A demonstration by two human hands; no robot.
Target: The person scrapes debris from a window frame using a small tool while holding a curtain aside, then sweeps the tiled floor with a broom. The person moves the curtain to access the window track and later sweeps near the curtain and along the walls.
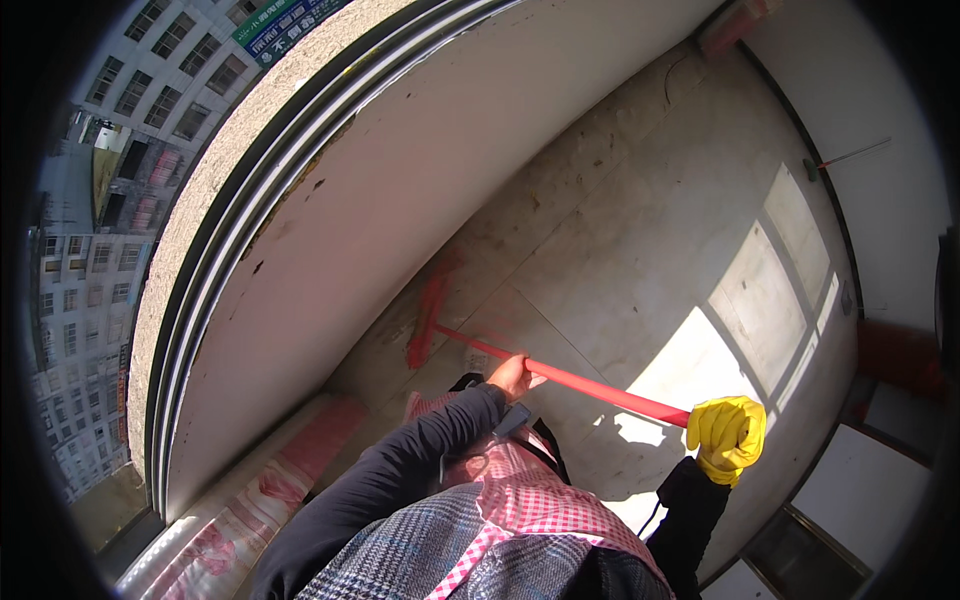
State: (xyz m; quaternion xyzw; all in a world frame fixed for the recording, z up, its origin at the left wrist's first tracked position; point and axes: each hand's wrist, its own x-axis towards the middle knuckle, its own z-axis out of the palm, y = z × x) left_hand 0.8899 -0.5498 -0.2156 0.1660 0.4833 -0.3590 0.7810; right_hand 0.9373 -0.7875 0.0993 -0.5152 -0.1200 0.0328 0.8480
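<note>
A red broom [590,388] slants across the floor in front of me, its long handle running from right to left. Its wide red head [428,318] rests on the floor near the foot of the window wall and looks smeared, so the bristles are not clear. My bare left hand [514,377] is closed round the lower part of the handle. In a yellow rubber glove, my right hand [727,438] grips the handle's upper end. Both arms have dark sleeves, and I wear a pink checked apron [570,505] over a grey checked garment.
A white wall [370,210] under the window track [215,260] runs along the left. Flower-patterned cloth [240,505] lies at lower left. Sunlight falls on the stained tile floor [600,230]. White cabinets [860,485] stand at right; a thin rod [855,152] with a red end is by the right wall.
</note>
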